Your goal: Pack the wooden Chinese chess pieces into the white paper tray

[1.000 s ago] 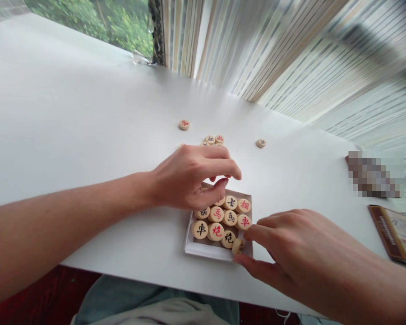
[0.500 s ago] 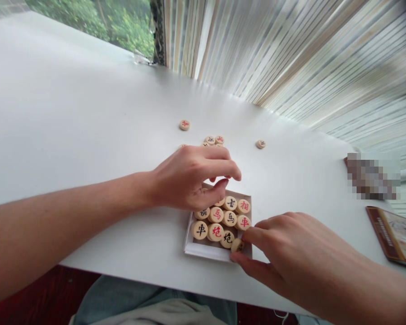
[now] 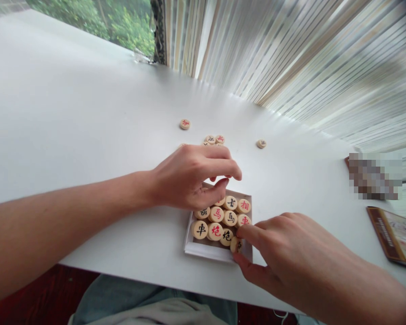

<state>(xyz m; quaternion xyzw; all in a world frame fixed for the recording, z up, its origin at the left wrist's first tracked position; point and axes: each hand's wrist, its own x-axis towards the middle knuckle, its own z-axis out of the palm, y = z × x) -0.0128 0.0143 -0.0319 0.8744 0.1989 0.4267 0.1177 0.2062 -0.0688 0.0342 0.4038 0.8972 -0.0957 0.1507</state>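
A shallow white box [image 3: 208,251] holds rows of round wooden pieces with red and black characters, among them a red-marked piece [image 3: 215,231] and a black-marked piece [image 3: 199,229]. At the box's lower right corner my right hand [image 3: 280,248] has thumb and index finger on a tilted wooden piece [image 3: 236,245]. My left hand [image 3: 198,176] hovers over the box's far left part, thumb and fingers apart, nothing visible between them. It hides some pieces there. Just beyond it lies a small group of pieces [image 3: 210,139], partly covered.
On the white table [image 3: 88,113], one loose piece [image 3: 185,124] lies farther off and another [image 3: 261,143] to the right. A brown booklet [image 3: 397,234] and a blurred-out object [image 3: 372,177] are at the right edge. Striped curtains [image 3: 274,49] hang behind.
My right fingers have shifted slightly left with the tilted piece, which has turned a little. The neighbouring black-marked piece has also moved slightly. My left hand is nearly unchanged.
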